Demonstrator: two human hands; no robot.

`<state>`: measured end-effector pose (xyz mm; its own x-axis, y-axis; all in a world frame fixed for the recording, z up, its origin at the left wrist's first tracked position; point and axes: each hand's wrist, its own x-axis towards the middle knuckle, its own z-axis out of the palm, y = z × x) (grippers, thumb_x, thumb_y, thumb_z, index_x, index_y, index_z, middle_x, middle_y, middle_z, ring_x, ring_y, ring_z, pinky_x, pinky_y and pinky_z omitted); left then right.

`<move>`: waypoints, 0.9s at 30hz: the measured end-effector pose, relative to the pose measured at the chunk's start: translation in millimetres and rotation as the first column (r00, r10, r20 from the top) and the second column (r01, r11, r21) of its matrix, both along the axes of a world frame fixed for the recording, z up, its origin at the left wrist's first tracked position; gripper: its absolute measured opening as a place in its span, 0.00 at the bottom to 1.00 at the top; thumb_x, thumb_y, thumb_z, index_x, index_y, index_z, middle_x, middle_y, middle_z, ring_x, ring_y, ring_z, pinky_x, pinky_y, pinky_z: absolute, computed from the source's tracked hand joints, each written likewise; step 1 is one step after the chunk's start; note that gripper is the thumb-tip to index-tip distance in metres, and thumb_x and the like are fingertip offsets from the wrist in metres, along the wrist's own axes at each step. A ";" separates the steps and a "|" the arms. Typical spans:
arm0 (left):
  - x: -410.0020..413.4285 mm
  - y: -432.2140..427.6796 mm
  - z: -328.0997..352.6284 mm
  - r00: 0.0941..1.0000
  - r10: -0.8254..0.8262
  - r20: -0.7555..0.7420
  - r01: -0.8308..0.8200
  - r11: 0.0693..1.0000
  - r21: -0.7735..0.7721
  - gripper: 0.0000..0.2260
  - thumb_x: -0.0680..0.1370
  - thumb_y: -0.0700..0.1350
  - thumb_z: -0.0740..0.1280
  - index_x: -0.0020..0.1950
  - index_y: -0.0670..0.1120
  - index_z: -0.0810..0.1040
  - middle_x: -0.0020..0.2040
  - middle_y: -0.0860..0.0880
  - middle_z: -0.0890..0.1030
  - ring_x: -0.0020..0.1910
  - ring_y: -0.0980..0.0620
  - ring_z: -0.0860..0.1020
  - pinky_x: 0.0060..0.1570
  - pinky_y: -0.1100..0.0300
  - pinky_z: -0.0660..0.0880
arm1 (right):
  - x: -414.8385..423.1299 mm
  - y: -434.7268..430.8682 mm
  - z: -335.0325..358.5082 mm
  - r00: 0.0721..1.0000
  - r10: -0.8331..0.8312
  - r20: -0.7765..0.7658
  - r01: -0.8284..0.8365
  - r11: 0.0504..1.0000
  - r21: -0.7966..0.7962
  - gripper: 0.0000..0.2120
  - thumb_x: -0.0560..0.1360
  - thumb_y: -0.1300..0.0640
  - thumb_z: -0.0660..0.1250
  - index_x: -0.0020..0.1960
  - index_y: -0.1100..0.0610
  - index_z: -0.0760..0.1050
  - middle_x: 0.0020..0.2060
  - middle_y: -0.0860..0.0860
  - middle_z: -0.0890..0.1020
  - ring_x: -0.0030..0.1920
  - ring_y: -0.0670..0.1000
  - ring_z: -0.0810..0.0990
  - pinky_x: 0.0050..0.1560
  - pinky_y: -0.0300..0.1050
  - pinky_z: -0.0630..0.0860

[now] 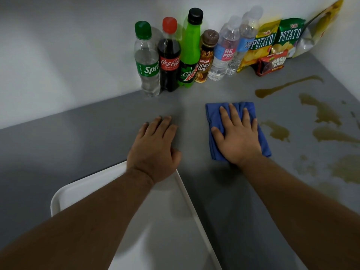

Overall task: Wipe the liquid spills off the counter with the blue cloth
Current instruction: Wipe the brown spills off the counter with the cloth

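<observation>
The folded blue cloth point(214, 117) lies flat on the grey counter point(97, 133), and my right hand point(236, 136) presses down on it with fingers spread. Brownish liquid spills spread over the counter to the right of the cloth: a long streak point(284, 87) at the back, blotches point(321, 112) and a patch point(277, 131) just beside the cloth, and more smears point(348, 170) nearer me. My left hand point(155, 149) rests palm down on the bare counter to the left of the cloth, holding nothing.
A row of bottles point(169, 55) stands along the white wall at the back, with snack bags point(272, 41) and a red packet point(271, 63) to their right. A white tray point(165, 221) sits at the front, under my left forearm.
</observation>
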<state>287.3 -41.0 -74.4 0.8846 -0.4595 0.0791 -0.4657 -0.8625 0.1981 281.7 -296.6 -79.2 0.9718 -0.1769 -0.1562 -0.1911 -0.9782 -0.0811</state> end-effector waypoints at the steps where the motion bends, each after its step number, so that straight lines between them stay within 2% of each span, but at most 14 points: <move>1: -0.2 0.2 0.3 1.000 -0.001 0.000 0.001 1.000 0.001 0.27 0.76 0.52 0.57 0.73 0.44 0.74 0.78 0.43 0.72 0.78 0.41 0.68 0.77 0.39 0.65 | 3.2 4.9 -0.7 1.000 -0.004 -0.003 0.004 1.000 -0.004 0.34 0.82 0.33 0.40 0.84 0.45 0.43 0.84 0.50 0.47 0.83 0.62 0.44 0.80 0.66 0.42; 5: -1.3 0.6 1.6 1.000 -0.001 0.003 0.001 1.000 -0.005 0.27 0.76 0.51 0.58 0.74 0.44 0.74 0.78 0.43 0.72 0.78 0.41 0.68 0.78 0.39 0.64 | -16.7 -2.0 0.5 0.989 0.145 0.020 -0.145 0.989 0.023 0.35 0.82 0.33 0.40 0.84 0.46 0.46 0.84 0.48 0.48 0.83 0.58 0.44 0.81 0.62 0.43; 8: -1.1 0.0 1.5 1.000 0.000 0.005 0.000 1.000 -0.019 0.27 0.76 0.50 0.59 0.73 0.43 0.74 0.77 0.43 0.72 0.78 0.40 0.68 0.77 0.38 0.65 | -32.3 -25.5 2.6 0.972 0.234 0.017 -0.235 0.970 0.062 0.33 0.82 0.33 0.42 0.84 0.43 0.47 0.84 0.44 0.49 0.83 0.53 0.43 0.82 0.61 0.46; 11: -1.0 -0.1 0.9 1.000 0.001 0.008 -0.001 1.000 -0.024 0.27 0.75 0.50 0.59 0.73 0.43 0.74 0.77 0.43 0.72 0.78 0.40 0.68 0.76 0.38 0.65 | -17.0 -32.8 2.6 0.985 0.169 0.021 -0.170 0.985 0.032 0.33 0.82 0.33 0.42 0.84 0.42 0.47 0.84 0.45 0.50 0.83 0.56 0.45 0.82 0.61 0.45; 14: -1.2 -0.2 0.0 1.000 -0.004 0.008 0.005 1.000 -0.015 0.27 0.76 0.50 0.58 0.74 0.44 0.74 0.77 0.43 0.72 0.78 0.40 0.68 0.77 0.38 0.65 | 14.7 -11.4 1.2 1.000 0.010 0.010 -0.010 1.000 0.022 0.32 0.83 0.36 0.43 0.84 0.45 0.45 0.84 0.48 0.48 0.83 0.61 0.44 0.81 0.65 0.42; 16: -1.1 0.6 -1.2 1.000 -0.005 0.001 0.005 1.000 -0.005 0.27 0.77 0.51 0.58 0.75 0.44 0.73 0.78 0.43 0.71 0.79 0.41 0.67 0.77 0.38 0.65 | 24.2 10.5 0.3 1.000 -0.031 0.000 0.031 0.999 0.014 0.33 0.83 0.36 0.41 0.84 0.47 0.43 0.84 0.49 0.46 0.83 0.62 0.43 0.81 0.65 0.42; 19: -1.2 0.6 -0.8 1.000 -0.006 0.000 0.006 1.000 -0.011 0.27 0.77 0.51 0.58 0.75 0.44 0.73 0.78 0.43 0.71 0.79 0.41 0.67 0.77 0.38 0.65 | 6.5 27.4 2.0 0.991 0.135 0.011 -0.135 0.991 0.022 0.33 0.82 0.36 0.39 0.84 0.48 0.45 0.84 0.50 0.48 0.83 0.60 0.43 0.81 0.64 0.43; 21: -1.1 0.6 0.4 1.000 -0.005 0.003 0.005 1.000 -0.024 0.27 0.76 0.51 0.58 0.74 0.43 0.74 0.77 0.42 0.72 0.78 0.40 0.68 0.77 0.38 0.65 | -13.4 17.5 4.0 0.957 0.290 0.009 -0.290 0.955 0.057 0.32 0.83 0.36 0.40 0.84 0.46 0.47 0.84 0.48 0.49 0.83 0.57 0.43 0.82 0.61 0.44; 23: -1.1 0.4 1.5 1.000 -0.004 0.003 0.004 1.000 -0.030 0.27 0.76 0.50 0.58 0.73 0.42 0.75 0.77 0.42 0.73 0.77 0.39 0.69 0.76 0.38 0.66 | -26.8 -5.1 5.6 0.926 0.377 0.020 -0.378 0.921 0.093 0.30 0.84 0.38 0.44 0.84 0.44 0.50 0.84 0.45 0.52 0.84 0.53 0.44 0.82 0.57 0.44; 25: -1.6 0.1 2.3 1.000 -0.003 0.002 0.003 1.000 -0.031 0.27 0.75 0.49 0.59 0.72 0.42 0.75 0.77 0.42 0.73 0.77 0.39 0.69 0.76 0.38 0.66 | -27.5 -27.9 6.9 0.932 0.362 0.029 -0.363 0.926 0.105 0.29 0.84 0.39 0.46 0.84 0.43 0.52 0.83 0.44 0.53 0.84 0.52 0.45 0.82 0.57 0.45; 27: -1.8 -0.2 2.5 1.000 -0.001 -0.003 0.001 1.000 -0.026 0.27 0.75 0.49 0.59 0.72 0.42 0.75 0.77 0.42 0.73 0.77 0.39 0.69 0.76 0.38 0.65 | -14.6 -35.3 6.9 0.964 0.264 0.026 -0.265 0.959 0.095 0.30 0.83 0.38 0.44 0.84 0.42 0.50 0.84 0.44 0.52 0.84 0.54 0.46 0.82 0.58 0.44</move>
